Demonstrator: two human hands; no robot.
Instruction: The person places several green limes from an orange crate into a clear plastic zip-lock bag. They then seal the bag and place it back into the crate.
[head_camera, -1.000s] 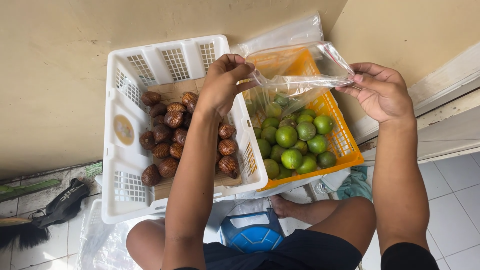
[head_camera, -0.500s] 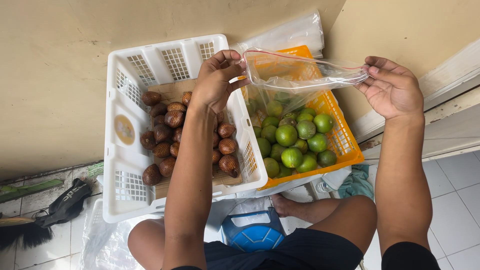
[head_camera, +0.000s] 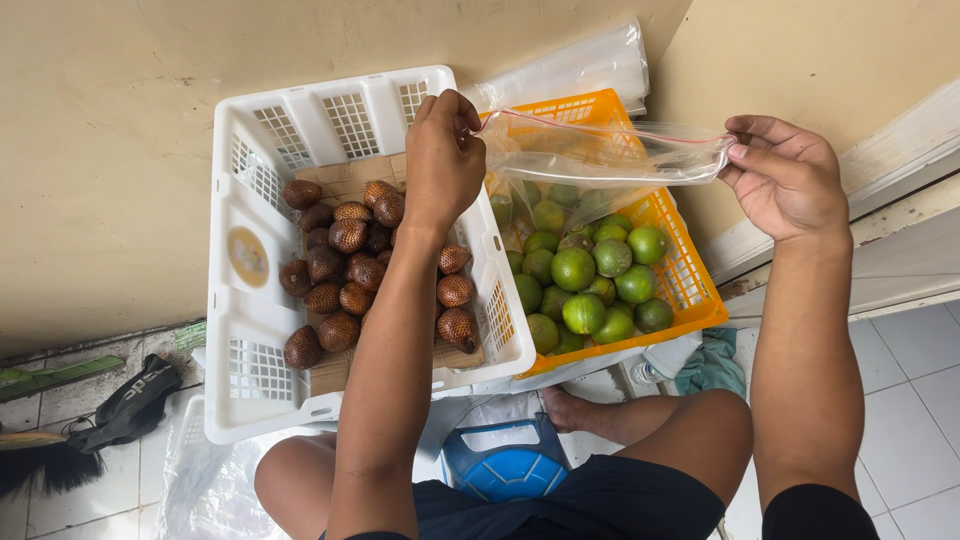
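Both hands have pulled farther apart, so the clear plastic bag (head_camera: 600, 155) is stretched flat now, not crumpled like a moment ago. The left hand (head_camera: 443, 160) is closed, pinching one end of the bag's zip strip. The right hand (head_camera: 785, 180) pinches the other end with its fingertips, the other fingers curled in loosely. The bag hangs between the hands, above the limes.

Under the left hand sits a white basket (head_camera: 250, 330) with brown scaly fruit (head_camera: 345, 270). I count about sixteen, though the arm hides some. Below the bag, between the hands, is an orange basket (head_camera: 690, 290) with green limes (head_camera: 585, 275). I count about sixteen that show, but some are blurry behind the bag. Two baskets, one bag in the hands, and a pile of more bags (head_camera: 570, 70) past the left hand by the wall.

The bag looks thin. If the hands pull too hard, I think it could slip out of the fingers or tear at the strip.
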